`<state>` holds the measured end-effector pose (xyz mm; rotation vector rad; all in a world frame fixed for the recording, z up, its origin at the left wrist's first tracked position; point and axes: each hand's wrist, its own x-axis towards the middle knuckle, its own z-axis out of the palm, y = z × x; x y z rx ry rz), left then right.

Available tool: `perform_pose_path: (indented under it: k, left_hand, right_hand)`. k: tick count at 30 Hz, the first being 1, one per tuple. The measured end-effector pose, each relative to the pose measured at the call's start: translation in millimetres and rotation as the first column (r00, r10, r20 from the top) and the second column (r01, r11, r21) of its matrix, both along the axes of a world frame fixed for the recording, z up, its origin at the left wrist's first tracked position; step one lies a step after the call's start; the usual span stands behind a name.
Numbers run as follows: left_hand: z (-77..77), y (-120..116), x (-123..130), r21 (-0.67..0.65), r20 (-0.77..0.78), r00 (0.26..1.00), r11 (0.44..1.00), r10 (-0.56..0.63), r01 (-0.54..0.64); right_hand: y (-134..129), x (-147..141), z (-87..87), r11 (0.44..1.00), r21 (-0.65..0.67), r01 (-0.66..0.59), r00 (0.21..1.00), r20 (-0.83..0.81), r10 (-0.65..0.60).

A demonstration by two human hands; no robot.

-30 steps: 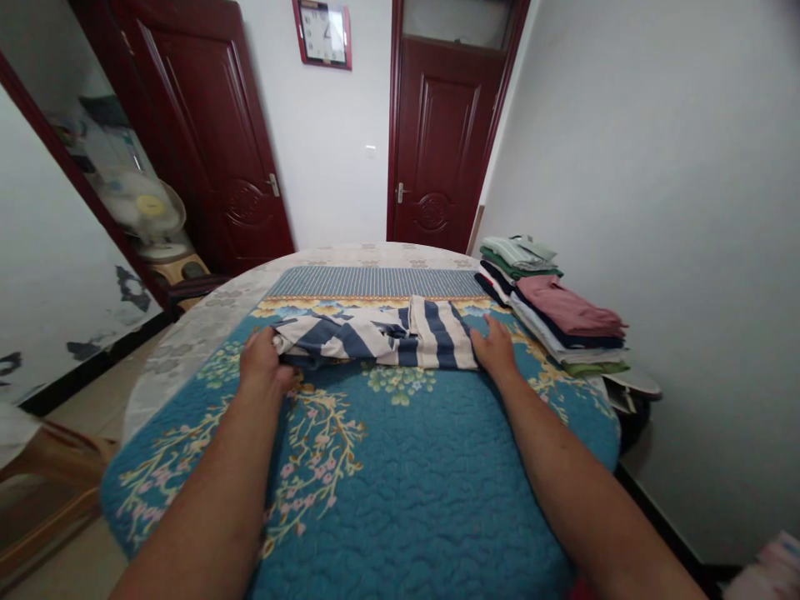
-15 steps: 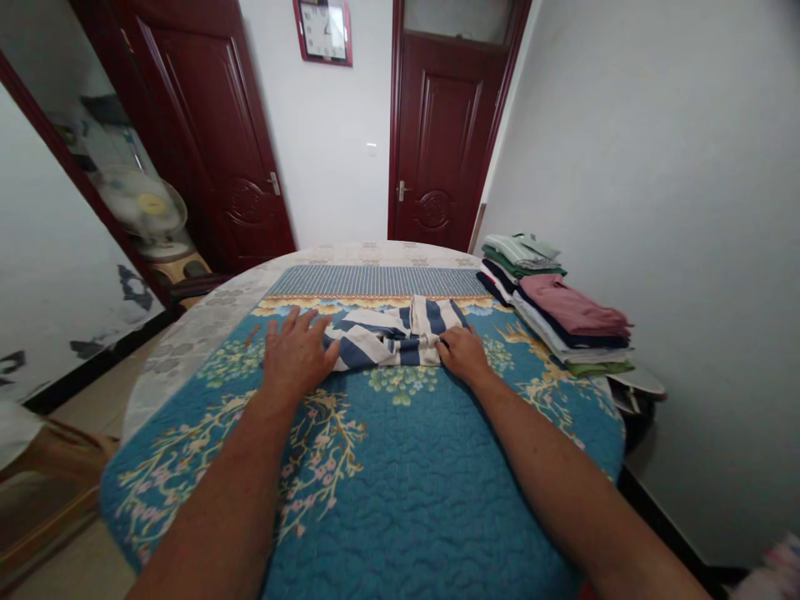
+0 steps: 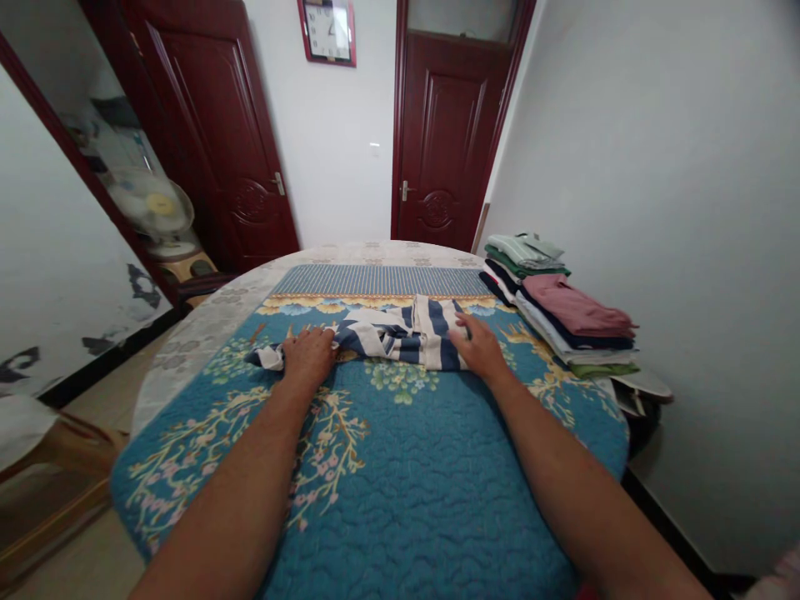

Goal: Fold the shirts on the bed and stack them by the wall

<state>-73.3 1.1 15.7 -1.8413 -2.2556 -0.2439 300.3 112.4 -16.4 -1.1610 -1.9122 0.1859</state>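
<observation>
A blue-and-white striped garment lies partly folded across the blue quilted cover. Its right part is a flat folded band, while the middle is rumpled. My left hand is closed over the narrow left part, with its fingertips curled down and a bit of cloth poking out to its left. At the right edge of the band is my right hand, its thumb and fingers apart with a small gap between them. Whether its fingertips touch the cloth is hard to see.
Two stacks of folded clothes stand at the table's right edge, one topped by a pink garment, the other by a pale green one. A patterned tablecloth shows around the quilt. A wooden stool is at lower left.
My left hand has gone from spread fingers beside the cloth to closing on it, and a left end of cloth now shows. My right hand has loosened from the band and shifted slightly right.
</observation>
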Motion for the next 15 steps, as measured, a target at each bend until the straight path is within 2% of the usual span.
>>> perform_pose_path:
  k: [2, 4, 6, 8, 12, 15]
  left_hand:
    - [3.9, -3.3, 2.5, 0.057, -0.006, 0.999, 0.998, -0.032, 0.033]
    - [8.4, -8.0, 4.8, 0.108, 0.007, 0.997, 0.991, -0.076, 0.075]
    - [11.3, -12.7, 6.8, 0.151, 0.063, 0.992, 0.984, -0.108, 0.097]
    - [11.2, -15.8, 7.5, 0.193, 0.133, 0.985, 0.977, -0.114, 0.087]
    - [6.3, -16.3, 2.8, 0.298, 0.255, 0.958, 0.953, -0.127, 0.047]
    - [8.0, -13.6, -4.9, 0.372, 0.454, 0.878, 0.928, -0.149, -0.034]
  right_hand:
    - [-12.2, -27.2, -2.9, 0.995, 0.026, -0.095, 0.978, 0.188, 0.088]
    - [-19.2, -45.9, -5.0, 0.996, 0.007, -0.086, 0.941, 0.329, 0.079]
    - [-20.0, -53.1, -4.4, 0.999, -0.017, -0.050, 0.924, 0.379, 0.053]
    - [-16.2, -49.9, -1.2, 0.999, -0.032, -0.031, 0.947, 0.318, 0.040]
    - [-0.2, -20.8, 4.9, 0.993, -0.115, 0.005, 0.999, 0.041, 0.000]
    - [19.4, 14.4, 2.2, 0.967, -0.181, 0.180, 0.961, -0.175, -0.212]
